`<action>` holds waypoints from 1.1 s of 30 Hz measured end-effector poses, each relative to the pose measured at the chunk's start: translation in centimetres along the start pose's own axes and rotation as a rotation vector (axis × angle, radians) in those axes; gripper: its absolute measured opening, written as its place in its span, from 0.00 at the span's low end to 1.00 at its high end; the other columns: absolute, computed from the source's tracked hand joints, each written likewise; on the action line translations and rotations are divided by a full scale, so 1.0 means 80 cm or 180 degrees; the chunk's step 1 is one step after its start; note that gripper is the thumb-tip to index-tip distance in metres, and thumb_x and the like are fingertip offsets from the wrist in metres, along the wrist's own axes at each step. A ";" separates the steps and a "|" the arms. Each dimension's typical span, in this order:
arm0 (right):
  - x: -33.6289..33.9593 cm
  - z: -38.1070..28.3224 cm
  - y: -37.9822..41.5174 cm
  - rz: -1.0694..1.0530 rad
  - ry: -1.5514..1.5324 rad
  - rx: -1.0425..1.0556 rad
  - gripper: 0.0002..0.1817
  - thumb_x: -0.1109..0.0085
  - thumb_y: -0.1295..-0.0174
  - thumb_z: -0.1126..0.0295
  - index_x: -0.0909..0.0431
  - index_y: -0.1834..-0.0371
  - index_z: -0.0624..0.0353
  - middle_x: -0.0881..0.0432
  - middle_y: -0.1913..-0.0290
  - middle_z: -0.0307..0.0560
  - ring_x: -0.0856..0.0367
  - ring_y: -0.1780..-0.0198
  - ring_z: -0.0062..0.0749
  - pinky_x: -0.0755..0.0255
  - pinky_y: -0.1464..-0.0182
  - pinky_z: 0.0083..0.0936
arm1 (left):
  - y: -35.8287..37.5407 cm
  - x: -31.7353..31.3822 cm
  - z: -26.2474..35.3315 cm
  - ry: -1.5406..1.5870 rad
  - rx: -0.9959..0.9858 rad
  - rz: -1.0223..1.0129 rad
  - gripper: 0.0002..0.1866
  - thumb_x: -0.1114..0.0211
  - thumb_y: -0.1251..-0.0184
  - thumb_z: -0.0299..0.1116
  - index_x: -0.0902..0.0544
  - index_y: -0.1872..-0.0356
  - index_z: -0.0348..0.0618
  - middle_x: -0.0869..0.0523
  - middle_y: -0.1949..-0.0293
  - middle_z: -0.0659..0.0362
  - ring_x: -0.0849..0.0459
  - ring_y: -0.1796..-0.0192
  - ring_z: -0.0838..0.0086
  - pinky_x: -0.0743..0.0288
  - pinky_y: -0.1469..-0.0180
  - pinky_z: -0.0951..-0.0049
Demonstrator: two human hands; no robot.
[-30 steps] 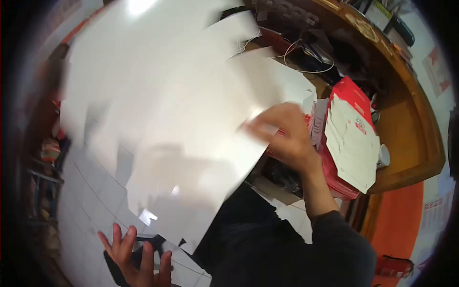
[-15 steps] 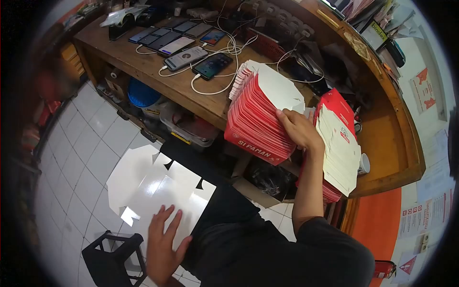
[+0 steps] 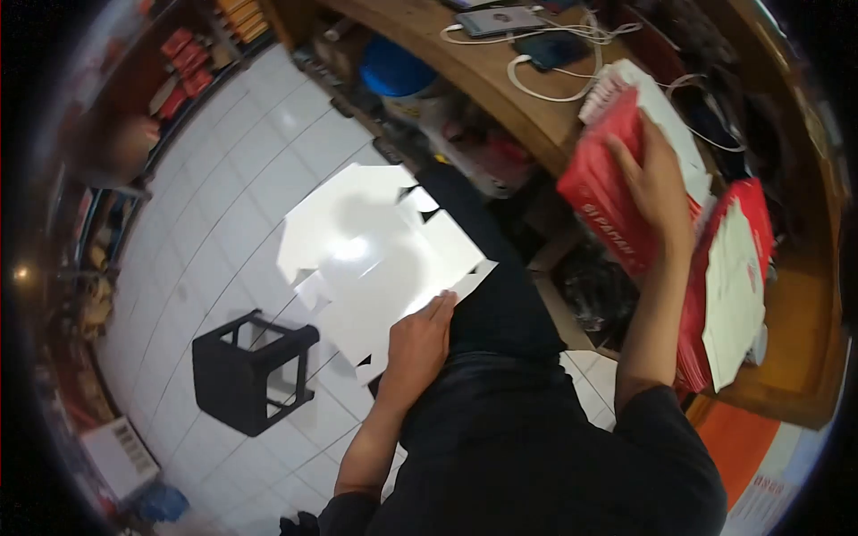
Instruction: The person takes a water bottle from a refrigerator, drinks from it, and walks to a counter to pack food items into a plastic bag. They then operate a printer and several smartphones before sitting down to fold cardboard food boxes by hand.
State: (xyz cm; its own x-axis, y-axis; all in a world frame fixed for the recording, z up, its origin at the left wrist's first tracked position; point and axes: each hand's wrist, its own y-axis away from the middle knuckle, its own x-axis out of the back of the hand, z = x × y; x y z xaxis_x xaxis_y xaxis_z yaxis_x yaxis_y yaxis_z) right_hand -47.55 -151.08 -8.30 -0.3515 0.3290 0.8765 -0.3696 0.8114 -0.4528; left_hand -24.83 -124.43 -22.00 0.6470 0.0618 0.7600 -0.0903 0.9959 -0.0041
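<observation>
Across my lap lies a flat, unfolded white cardboard box [image 3: 349,210] with cut notches and flaps. My left hand [image 3: 420,348] rests on its near right edge, fingers stretched out close together. On the workbench stands a stack of red and white flat cardboard boxes [image 3: 594,192] with "SI PAMAN" lettering. My right hand [image 3: 660,179] lies against this stack, its thumb apart from the stretched fingers; the fingertips are somewhat blurred. Just right of that hand leans a second pile of flat boxes [image 3: 737,286], pale on top with red edges.
Phones, one of them silver [image 3: 499,20], lie on the wooden workbench [image 3: 492,76] among white charging cables [image 3: 527,89]. A black stool [image 3: 250,371] stands on the tiled floor at left. Below the bench are a blue lid [image 3: 396,67] and a plastic tub.
The view has swung left and down. My left hand has moved to the cardboard's right edge. My right hand has shifted from the stack's right end onto its red side.
</observation>
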 end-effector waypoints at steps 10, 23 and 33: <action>-0.030 -0.112 0.144 -0.1723 -0.2122 0.0596 0.07 0.39 0.36 0.72 0.22 0.69 0.64 0.23 0.71 0.52 0.21 0.66 0.47 0.27 0.60 0.36 | -0.016 0.046 0.022 0.2110 0.1154 -0.0061 0.11 0.21 0.48 0.26 0.12 0.63 0.39 0.14 0.75 0.64 0.19 0.69 0.85 0.31 0.67 0.82; -0.091 -0.091 0.210 -0.1837 -0.2368 0.0343 0.19 0.29 0.49 0.76 0.29 0.58 0.61 0.30 0.51 0.51 0.26 0.47 0.51 0.30 0.46 0.40 | -0.009 0.081 0.051 0.1043 0.0304 0.0716 0.08 0.32 0.37 0.21 0.12 0.58 0.37 0.24 0.73 0.56 0.22 0.70 0.73 0.27 0.65 0.74; -0.033 -0.155 0.176 -0.1585 -0.4023 0.0483 0.47 0.24 0.47 0.63 0.43 0.26 0.59 0.40 0.28 0.57 0.40 0.27 0.54 0.43 0.29 0.42 | 0.015 0.104 0.074 0.2341 -0.0354 0.1251 0.06 0.48 0.23 0.27 0.27 0.53 0.37 0.25 0.36 0.41 0.24 0.36 0.58 0.31 0.34 0.60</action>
State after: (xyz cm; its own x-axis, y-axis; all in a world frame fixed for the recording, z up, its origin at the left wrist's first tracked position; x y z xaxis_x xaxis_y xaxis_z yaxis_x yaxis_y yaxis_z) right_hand -41.14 -134.51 -14.93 -0.6637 -0.7079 0.2418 -0.7480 0.6257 -0.2212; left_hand -24.05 -123.12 -11.81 0.9161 0.3943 0.0729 -0.3619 0.8913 -0.2731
